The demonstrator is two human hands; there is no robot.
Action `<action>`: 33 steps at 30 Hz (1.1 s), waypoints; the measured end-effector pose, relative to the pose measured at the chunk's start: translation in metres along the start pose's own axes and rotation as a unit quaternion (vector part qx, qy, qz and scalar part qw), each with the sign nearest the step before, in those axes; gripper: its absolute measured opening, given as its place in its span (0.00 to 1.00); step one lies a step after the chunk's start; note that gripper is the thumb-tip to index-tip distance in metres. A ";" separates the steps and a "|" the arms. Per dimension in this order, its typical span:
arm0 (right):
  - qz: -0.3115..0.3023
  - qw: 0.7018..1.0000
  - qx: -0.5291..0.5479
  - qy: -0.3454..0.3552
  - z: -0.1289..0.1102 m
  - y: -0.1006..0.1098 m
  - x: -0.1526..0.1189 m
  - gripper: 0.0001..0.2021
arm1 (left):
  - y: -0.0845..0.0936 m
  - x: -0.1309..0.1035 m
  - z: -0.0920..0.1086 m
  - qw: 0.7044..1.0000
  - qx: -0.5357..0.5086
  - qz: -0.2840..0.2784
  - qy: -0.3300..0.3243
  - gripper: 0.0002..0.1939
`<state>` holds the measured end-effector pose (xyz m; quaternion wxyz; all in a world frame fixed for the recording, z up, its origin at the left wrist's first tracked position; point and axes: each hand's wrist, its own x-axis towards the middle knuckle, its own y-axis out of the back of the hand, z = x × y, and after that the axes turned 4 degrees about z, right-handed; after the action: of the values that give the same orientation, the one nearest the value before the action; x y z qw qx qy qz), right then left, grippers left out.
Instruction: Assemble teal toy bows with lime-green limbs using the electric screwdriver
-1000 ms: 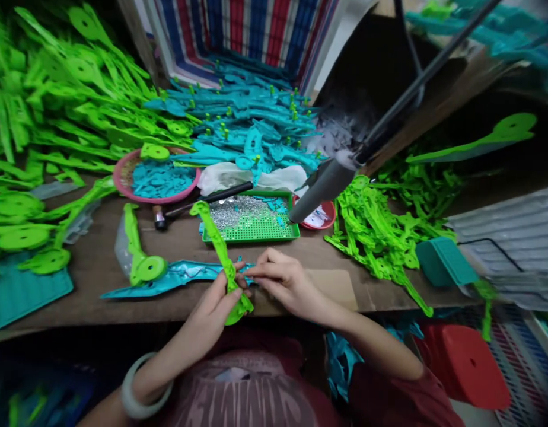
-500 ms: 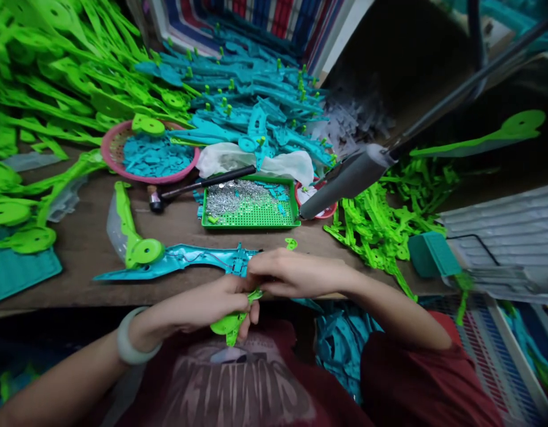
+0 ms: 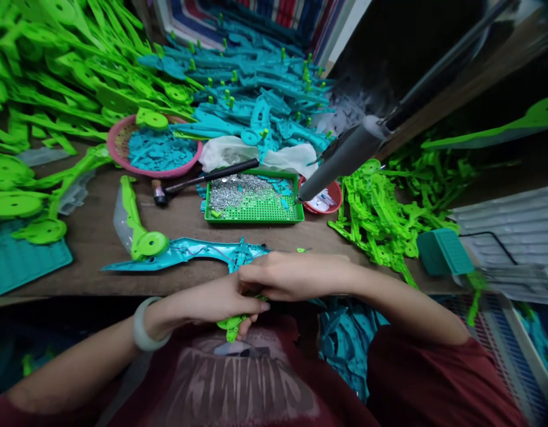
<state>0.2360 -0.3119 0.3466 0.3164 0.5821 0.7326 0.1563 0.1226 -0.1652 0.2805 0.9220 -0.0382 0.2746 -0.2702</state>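
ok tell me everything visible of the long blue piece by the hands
The long blue piece lies on the brown bench, hollow side up, and looks like shiny plastic. Its left end tapers to a point; a thin dark wire runs inside. A cross-shaped section lies toward the right, near the right hand; touch is unclear. A green round-ended piece overlaps its left half.

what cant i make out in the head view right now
Head view, lime-green part: mostly hidden by the left hand and right hand.
Head view, the right hand's grip: its fingertips are hidden behind the hands.
Head view, turquoise shell: some of its right end is behind the right hand.
Head view, silver bits: too small to identify.
Head view, striped bag: cut off by the top edge.
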 end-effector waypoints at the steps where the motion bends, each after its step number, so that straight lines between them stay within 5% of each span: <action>1: -0.002 1.000 -0.001 0.002 0.000 0.000 0.000 0.08 | 0.000 0.000 0.000 1.000 0.001 -0.004 -0.001 0.10; 12: 0.007 0.996 -0.088 0.031 -0.008 -0.007 -0.004 0.04 | -0.002 -0.008 0.002 0.998 0.057 0.016 -0.037 0.21; 24: 0.010 0.996 -0.091 0.023 -0.010 -0.014 -0.005 0.04 | -0.006 -0.012 0.004 0.997 0.067 -0.001 -0.044 0.21; 33: 0.057 0.985 -0.163 -0.016 -0.009 -0.013 -0.011 0.06 | -0.011 -0.002 -0.014 0.997 0.035 0.062 -0.038 0.21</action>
<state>0.2215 -0.3247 0.3487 0.4093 0.5657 0.6577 0.2825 0.1087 -0.1720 0.2726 0.9476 0.0009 0.2314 -0.2204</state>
